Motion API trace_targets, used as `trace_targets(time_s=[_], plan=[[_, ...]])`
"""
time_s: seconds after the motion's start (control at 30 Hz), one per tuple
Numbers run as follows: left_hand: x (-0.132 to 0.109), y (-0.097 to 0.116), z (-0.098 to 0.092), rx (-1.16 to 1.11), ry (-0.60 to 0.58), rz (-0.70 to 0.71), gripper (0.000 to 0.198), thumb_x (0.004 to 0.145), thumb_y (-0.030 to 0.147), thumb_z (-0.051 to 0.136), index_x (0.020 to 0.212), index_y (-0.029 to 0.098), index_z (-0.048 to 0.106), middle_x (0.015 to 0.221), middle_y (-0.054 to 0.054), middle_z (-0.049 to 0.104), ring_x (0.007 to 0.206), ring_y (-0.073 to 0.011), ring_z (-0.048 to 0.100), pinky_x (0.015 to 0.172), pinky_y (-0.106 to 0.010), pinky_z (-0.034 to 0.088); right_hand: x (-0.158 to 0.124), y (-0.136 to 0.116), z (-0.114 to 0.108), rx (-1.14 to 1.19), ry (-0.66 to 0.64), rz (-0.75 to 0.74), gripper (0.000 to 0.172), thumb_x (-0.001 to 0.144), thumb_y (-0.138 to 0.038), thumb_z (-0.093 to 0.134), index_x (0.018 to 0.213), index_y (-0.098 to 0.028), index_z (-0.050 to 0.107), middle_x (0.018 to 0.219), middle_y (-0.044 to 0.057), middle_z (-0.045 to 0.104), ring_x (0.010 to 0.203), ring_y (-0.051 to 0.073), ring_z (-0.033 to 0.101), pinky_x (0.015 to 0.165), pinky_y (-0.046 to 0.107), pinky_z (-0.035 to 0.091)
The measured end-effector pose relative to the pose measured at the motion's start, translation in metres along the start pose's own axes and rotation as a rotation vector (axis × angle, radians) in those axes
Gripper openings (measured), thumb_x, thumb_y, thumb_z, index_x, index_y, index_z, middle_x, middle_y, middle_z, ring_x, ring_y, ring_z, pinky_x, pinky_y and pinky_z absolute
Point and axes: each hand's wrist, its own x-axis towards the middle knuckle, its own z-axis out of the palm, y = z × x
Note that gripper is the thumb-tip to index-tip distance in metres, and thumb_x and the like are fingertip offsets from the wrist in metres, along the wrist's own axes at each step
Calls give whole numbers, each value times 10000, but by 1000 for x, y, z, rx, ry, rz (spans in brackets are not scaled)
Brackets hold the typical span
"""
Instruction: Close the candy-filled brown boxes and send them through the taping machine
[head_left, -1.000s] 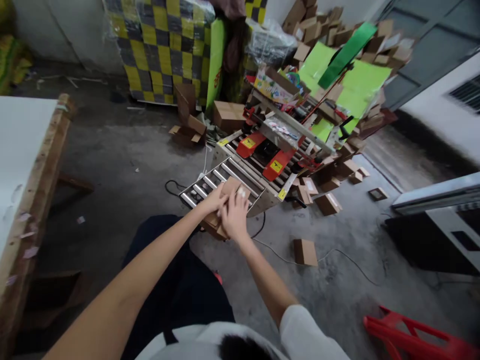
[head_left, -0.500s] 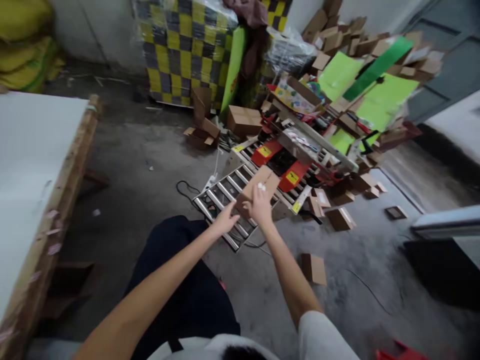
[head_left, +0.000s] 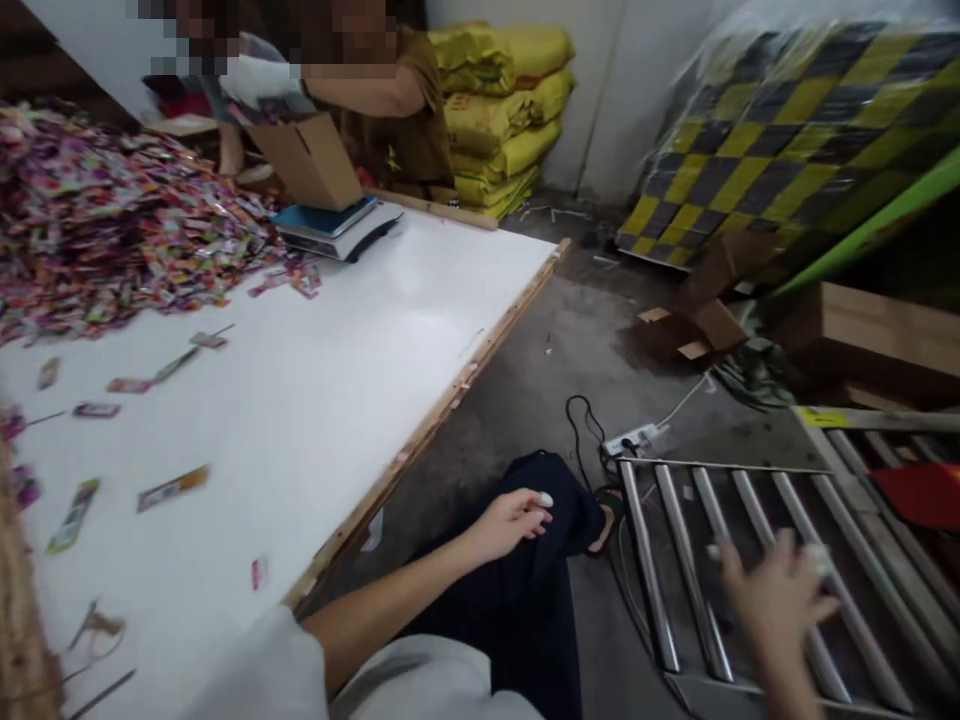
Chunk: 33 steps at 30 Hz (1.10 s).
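My left hand (head_left: 514, 525) hovers above my dark trouser leg, with loosely bent fingers and nothing in them. White covering shows on a fingertip. My right hand (head_left: 776, 600), smeared by motion, spreads its fingers above the metal roller conveyor (head_left: 712, 510); white covers some of its fingertips too. I cannot tell whether it touches the rollers. Left of my hands stands a white table (head_left: 360, 370) with a wooden edge. Small colourful packets (head_left: 172, 488) lie scattered across it.
A large heap of packets (head_left: 112, 215) covers the table's far left. Behind it, a co-worker with a white glove (head_left: 262, 78) reaches over an open carton (head_left: 307, 160) on a scale (head_left: 330, 230). A power strip (head_left: 634, 440) and cables lie on the floor beside the conveyor.
My view has swung left towards the table and the co-worker. The small carton has left my hands and is out of view. My hands have moved apart.
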Motion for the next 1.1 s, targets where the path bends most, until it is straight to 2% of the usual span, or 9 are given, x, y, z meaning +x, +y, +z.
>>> trace_targets(time_s=[0.1, 0.2, 0.33, 0.53, 0.6, 0.7, 0.83, 0.93, 1.1], plan=[[-13, 15, -31, 54, 122, 67, 356, 855, 408, 682, 1124, 174, 673, 1036, -96, 730, 869, -161, 692, 818, -311, 539, -81, -33, 40, 3, 7, -68, 750, 918, -521, 387, 1584, -198, 264, 1461, 299, 454, 1344, 496, 450, 1006, 756, 327], [-20, 25, -39, 124, 204, 143, 248, 896, 309, 625, 1090, 164, 677, 1054, -99, 734, 967, -184, 700, 910, -340, 534, -111, -50, 47, -24, 29, -70, 715, 938, -530, 387, 1569, -202, 314, 1459, 283, 469, 1315, 480, 486, 990, 712, 396], [-43, 22, -34, 197, 195, 208, 220, 904, 247, 593, 1085, 159, 681, 1100, -103, 734, 1023, -199, 697, 945, -345, 526, -101, -41, 43, -33, 28, -28, 748, 920, -597, 384, 1535, -172, 390, 1416, 300, 500, 1268, 496, 513, 937, 708, 426], [-116, -12, -40, 424, 202, 281, 206, 923, 272, 574, 1056, 179, 701, 1069, -90, 722, 961, -186, 683, 926, -334, 534, -99, -39, 40, 37, 25, -36, 866, 837, -715, 424, 1544, -217, 374, 1418, 332, 470, 1285, 554, 460, 861, 765, 382], [-140, -26, -45, 558, 257, 305, 202, 928, 248, 555, 1060, 186, 695, 1113, -102, 698, 1030, -201, 659, 980, -359, 517, -103, -42, 36, 64, 26, -53, 920, 785, -755, 473, 1556, -271, 336, 1450, 344, 426, 1307, 568, 428, 796, 771, 353], [-161, -43, -49, 751, 317, 276, 327, 936, 265, 542, 1244, 190, 624, 1341, -133, 601, 1257, -246, 559, 1119, -420, 436, -107, -45, 32, 55, 10, -70, 985, 742, -775, 536, 1568, -297, 289, 1482, 341, 389, 1339, 568, 393, 796, 771, 327], [-158, -57, -45, 894, 298, 168, 501, 972, 319, 472, 1450, 168, 460, 1559, -174, 400, 1436, -283, 406, 1198, -471, 345, -105, -43, 36, -9, -35, -64, 989, 771, -683, 614, 1567, -185, 303, 1495, 354, 360, 1380, 549, 354, 962, 733, 320], [-147, -61, -41, 936, 297, 143, 515, 979, 354, 453, 1466, 188, 444, 1576, -172, 383, 1435, -296, 412, 1186, -497, 353, -102, -41, 40, -50, -76, -38, 996, 766, -613, 679, 1556, -129, 311, 1491, 371, 346, 1374, 553, 346, 979, 712, 322], [-134, -61, -38, 998, 341, 108, 534, 993, 408, 405, 1487, 207, 418, 1556, -142, 421, 1398, -298, 454, 1165, -473, 380, -99, -48, 38, -76, -171, 25, 1040, 738, -494, 781, 1561, -95, 285, 1533, 376, 272, 1410, 542, 286, 1042, 679, 276]])
